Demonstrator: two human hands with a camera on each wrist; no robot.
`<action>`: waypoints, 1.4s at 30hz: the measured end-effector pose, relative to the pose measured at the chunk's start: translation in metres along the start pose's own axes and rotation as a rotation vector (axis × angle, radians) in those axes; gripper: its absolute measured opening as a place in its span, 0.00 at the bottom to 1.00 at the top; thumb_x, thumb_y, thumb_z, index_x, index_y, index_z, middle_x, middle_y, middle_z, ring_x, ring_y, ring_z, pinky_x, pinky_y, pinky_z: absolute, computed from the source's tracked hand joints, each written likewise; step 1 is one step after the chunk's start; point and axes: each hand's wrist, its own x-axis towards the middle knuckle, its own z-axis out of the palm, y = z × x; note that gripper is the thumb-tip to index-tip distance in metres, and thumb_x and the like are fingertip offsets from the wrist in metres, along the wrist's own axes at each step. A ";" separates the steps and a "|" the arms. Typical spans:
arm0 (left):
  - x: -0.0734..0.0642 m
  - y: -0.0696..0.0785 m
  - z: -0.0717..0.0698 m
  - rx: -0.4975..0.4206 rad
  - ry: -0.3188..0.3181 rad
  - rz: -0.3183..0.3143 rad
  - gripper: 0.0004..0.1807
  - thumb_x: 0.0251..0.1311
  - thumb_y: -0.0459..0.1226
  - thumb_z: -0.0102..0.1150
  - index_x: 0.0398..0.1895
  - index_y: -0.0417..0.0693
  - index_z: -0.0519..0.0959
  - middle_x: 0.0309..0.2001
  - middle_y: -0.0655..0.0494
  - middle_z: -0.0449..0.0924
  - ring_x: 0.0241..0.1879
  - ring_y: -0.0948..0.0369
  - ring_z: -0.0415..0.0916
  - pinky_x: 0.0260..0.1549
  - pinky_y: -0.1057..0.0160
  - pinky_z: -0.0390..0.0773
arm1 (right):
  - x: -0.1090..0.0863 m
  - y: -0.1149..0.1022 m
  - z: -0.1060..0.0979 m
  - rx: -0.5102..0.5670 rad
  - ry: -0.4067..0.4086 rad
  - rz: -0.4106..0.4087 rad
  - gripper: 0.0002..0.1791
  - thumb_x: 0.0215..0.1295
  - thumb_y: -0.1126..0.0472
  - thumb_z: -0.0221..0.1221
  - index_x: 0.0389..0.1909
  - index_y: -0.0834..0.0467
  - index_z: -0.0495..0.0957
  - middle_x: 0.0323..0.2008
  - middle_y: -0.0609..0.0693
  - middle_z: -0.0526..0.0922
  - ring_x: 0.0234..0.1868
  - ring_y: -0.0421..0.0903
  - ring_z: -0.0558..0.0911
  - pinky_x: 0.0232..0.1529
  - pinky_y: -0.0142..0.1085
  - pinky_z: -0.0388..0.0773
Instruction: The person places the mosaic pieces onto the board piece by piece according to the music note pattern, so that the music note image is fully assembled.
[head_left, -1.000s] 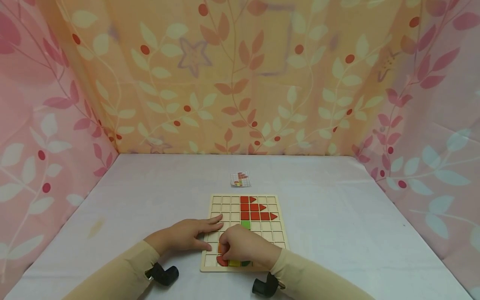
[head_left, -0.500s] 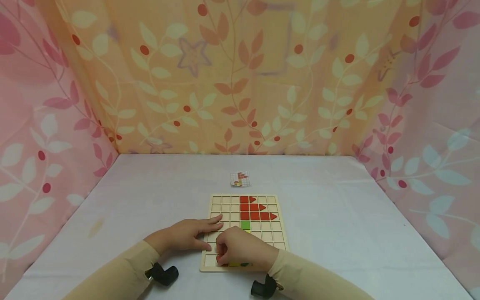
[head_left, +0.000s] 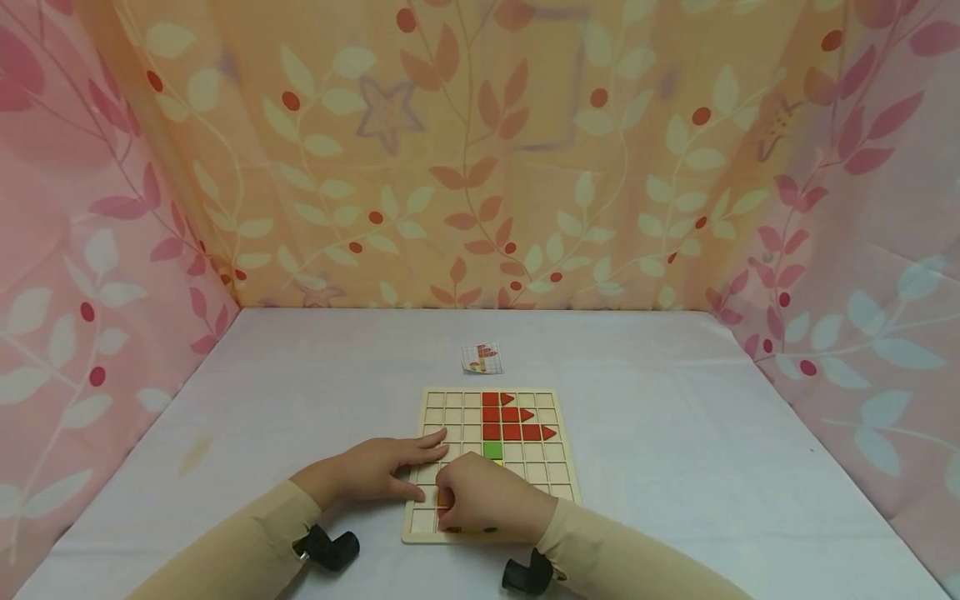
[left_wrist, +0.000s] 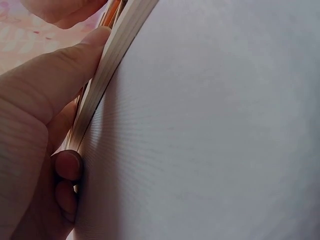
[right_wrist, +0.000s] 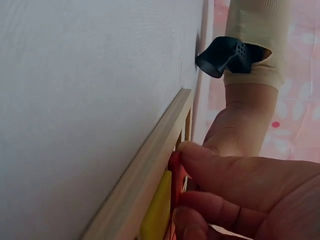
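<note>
A wooden grid board [head_left: 417,533] lies on the table, with red squares [head_left: 491,415] and red triangles [head_left: 549,433] in its far rows and a green square [head_left: 492,451] below them. My left hand [head_left: 360,471] rests on the board's left edge, fingers extended; its thumb [left_wrist: 65,75] lies on the frame in the left wrist view. Over the front row, my right hand [head_left: 495,497] pinches a red piece [right_wrist: 175,172] between thumb and fingers. Beside that piece sits a yellow block [right_wrist: 157,210]. The right hand hides most of the front rows in the head view.
A small picture card [head_left: 482,358] with a coloured grid pattern lies beyond the board. White cloth [head_left: 660,400] covers the table. Patterned curtains [head_left: 480,167] stand at the back and both sides. Black wrist cameras [head_left: 333,550] are worn at both cuffs.
My right hand has settled slightly lower over the front row, covering more of the red piece and the yellow and green pieces beside it. The left hand stays on the board's edge.
</note>
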 end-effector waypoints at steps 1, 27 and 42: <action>0.000 0.000 0.000 0.001 -0.002 -0.001 0.39 0.52 0.60 0.54 0.68 0.62 0.59 0.70 0.65 0.49 0.67 0.62 0.53 0.59 0.53 0.61 | 0.000 0.000 -0.001 0.008 -0.005 0.002 0.13 0.48 0.56 0.68 0.14 0.48 0.73 0.12 0.37 0.72 0.17 0.34 0.68 0.19 0.27 0.65; 0.002 0.003 -0.003 -0.012 -0.025 -0.013 0.39 0.52 0.59 0.54 0.68 0.62 0.59 0.70 0.65 0.48 0.66 0.62 0.54 0.59 0.53 0.61 | 0.001 0.017 -0.019 -0.029 -0.062 -0.083 0.09 0.48 0.62 0.68 0.19 0.49 0.76 0.18 0.36 0.72 0.22 0.33 0.69 0.24 0.25 0.68; 0.005 0.005 -0.014 -0.041 -0.098 -0.153 0.40 0.48 0.61 0.58 0.66 0.72 0.57 0.70 0.72 0.47 0.65 0.60 0.57 0.59 0.51 0.61 | -0.024 0.114 -0.102 0.071 0.192 0.127 0.06 0.54 0.63 0.63 0.22 0.53 0.77 0.20 0.43 0.75 0.25 0.41 0.72 0.27 0.35 0.71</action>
